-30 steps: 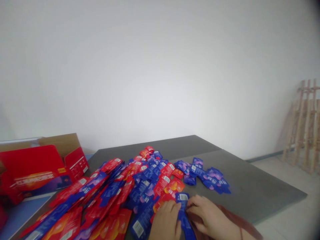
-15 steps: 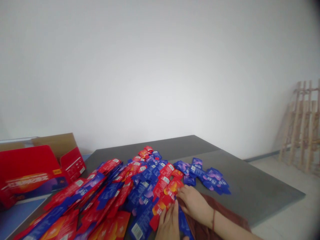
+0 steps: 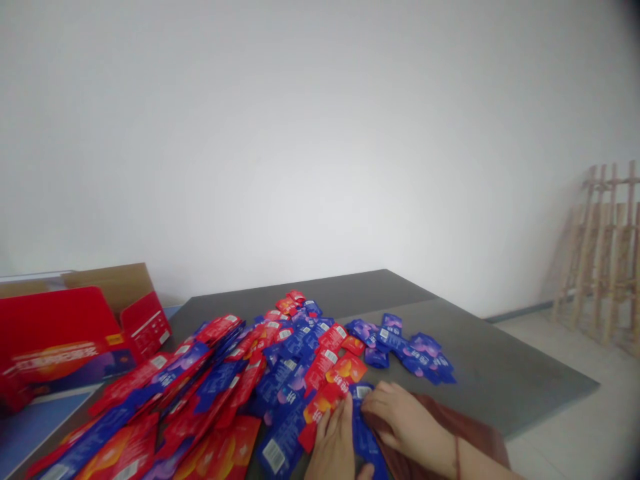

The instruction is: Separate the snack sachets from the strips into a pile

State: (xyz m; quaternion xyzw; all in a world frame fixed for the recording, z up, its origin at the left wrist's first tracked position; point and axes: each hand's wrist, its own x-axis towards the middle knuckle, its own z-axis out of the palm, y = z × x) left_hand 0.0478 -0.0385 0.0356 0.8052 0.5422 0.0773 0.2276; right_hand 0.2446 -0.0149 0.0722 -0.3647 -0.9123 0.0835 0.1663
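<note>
My left hand [image 3: 334,440] lies with fingers stretched out over the edge of a strip of red and orange packets [image 3: 327,397]. Its thumb tip shows at the bottom edge, over a strip of blue packets [image 3: 367,437] that runs between my two hands. My right hand [image 3: 404,421] has its fingers curled onto the right side of that blue strip, near its upper end; the fingertips are partly hidden. More red and blue packets [image 3: 285,380] are heaped just left of my hands. Brown cloth [image 3: 460,427] lies under and behind my right wrist.
Long strips of red and blue packets [image 3: 200,393] are piled at the left. Several blue packets [image 3: 425,357] lie to the right on the dark table [image 3: 500,373]. An open red carton [image 3: 55,333] stands far left. Wooden racks [image 3: 605,260] lean on the wall.
My right hand has come off the red packets and moved slightly right and down, onto the blue strip. That strip's upper end now shows beside my left hand, which stays nearly in place.
</note>
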